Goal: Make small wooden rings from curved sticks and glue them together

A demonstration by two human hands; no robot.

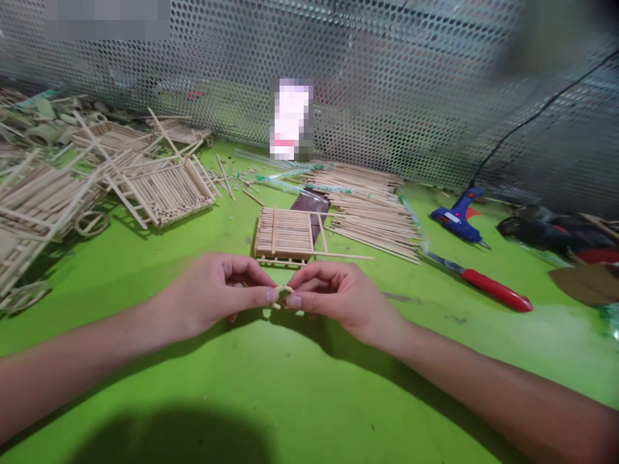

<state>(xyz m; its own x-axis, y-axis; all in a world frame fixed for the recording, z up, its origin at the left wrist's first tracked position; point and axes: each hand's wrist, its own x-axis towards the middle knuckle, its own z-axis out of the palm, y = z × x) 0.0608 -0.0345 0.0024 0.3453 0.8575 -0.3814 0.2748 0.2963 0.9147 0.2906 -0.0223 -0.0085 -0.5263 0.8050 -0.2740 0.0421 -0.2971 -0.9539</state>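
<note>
"Over the smooth, bright green tabletop [290, 399], what are the two hands doing?"

"The bare left hand [213, 293] and the bare right hand [345, 299] are facing each other, both pinching a short, pale, bent strip [284, 289] that is looking like wood or bamboo. It is arching across the narrow gap between them, just on the near side of a small rectangular frame of pale wooden sticks [285, 232]."

"How firmly are they gripping?"

"Thumb and forefinger are pressing together on each side, but I cannot tell how hard. One little end is poking out below the left thumb; the fingers are hiding the rest, so I am not seeing whether it is a single piece."

"What is good handling looking like, in your judgement?"

"Sharing the pressure evenly, with both thumbs level, and easing any bend along the length; forcing one spot would be risking a crack."

"And what is lying around them?"

"Loose, thin, pale sticks [372, 222] are spreading beyond the right hand. A red-handled metal tool [498, 290] and a blue plastic glue gun [457, 218] are lying farther right, neither hand touching them."
</note>
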